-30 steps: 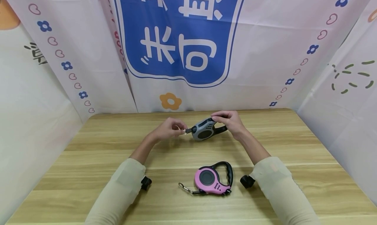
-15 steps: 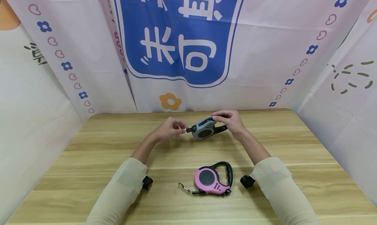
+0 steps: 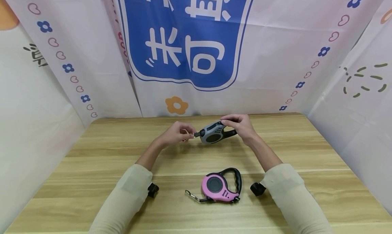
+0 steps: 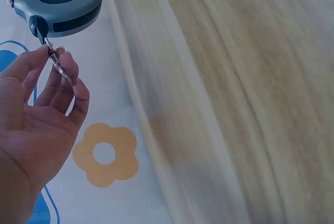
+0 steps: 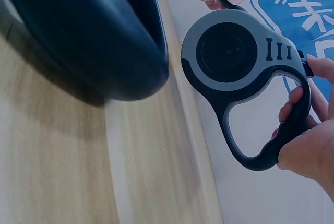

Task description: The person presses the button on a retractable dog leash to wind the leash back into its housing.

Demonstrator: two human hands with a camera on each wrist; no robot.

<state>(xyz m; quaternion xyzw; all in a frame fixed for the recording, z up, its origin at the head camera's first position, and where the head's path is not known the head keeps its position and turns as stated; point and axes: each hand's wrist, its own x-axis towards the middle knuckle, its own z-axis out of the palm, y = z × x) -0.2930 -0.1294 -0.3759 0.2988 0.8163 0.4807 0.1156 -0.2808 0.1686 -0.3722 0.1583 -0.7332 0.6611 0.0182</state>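
Note:
A grey and black retractable dog leash [image 3: 212, 133] is held above the far part of the table. My right hand [image 3: 240, 126] grips its black loop handle [image 5: 295, 125]; in the right wrist view the thumb lies at the button [image 5: 307, 66]. On the other side, my left hand [image 3: 178, 133] pinches the metal clip [image 4: 56, 63] between thumb and fingers, close to the leash's outlet. A pink and black retractable leash [image 3: 216, 187] lies flat nearer to me, its silver clip [image 3: 192, 195] pointing left.
The wooden table [image 3: 107, 152] ends at a white printed cloth [image 3: 269, 57] hung behind and at the sides. A black device [image 3: 152, 189] sits at the left sleeve, another black device [image 3: 258, 189] at the right one. A dark rounded shape [image 5: 99, 36] fills the right wrist view's upper left.
The grey leash and both hands have shifted very slightly, with the clip now more covered by my left fingers. The pink leash stays where it was.

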